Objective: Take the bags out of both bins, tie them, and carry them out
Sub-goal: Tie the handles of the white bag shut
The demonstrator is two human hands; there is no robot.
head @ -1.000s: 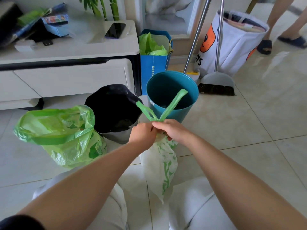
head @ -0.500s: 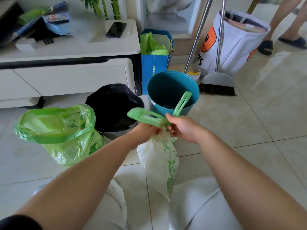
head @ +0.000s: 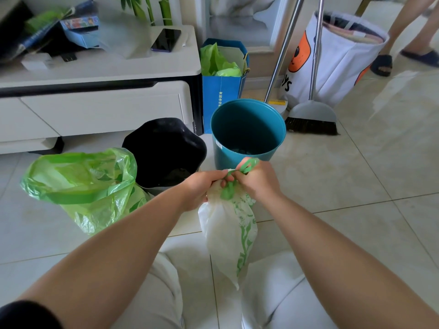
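Left hand (head: 202,186) and right hand (head: 257,180), fingers curled tight, pinch the green drawstring (head: 245,166) at the gathered neck of the white bag (head: 228,236), which hangs in front of the teal bin (head: 247,136). The green bag (head: 80,186) (mouth open) sits on the floor (head: 344,176), touching the black bin (head: 164,150).

The person's left hand (head: 202,188) and right hand (head: 257,179) were bare, both forearms uncovered, a dark short sleeve (head: 26,315) showed at the left upper arm, and light, whitish trousers (head: 164,302) covered both legs.
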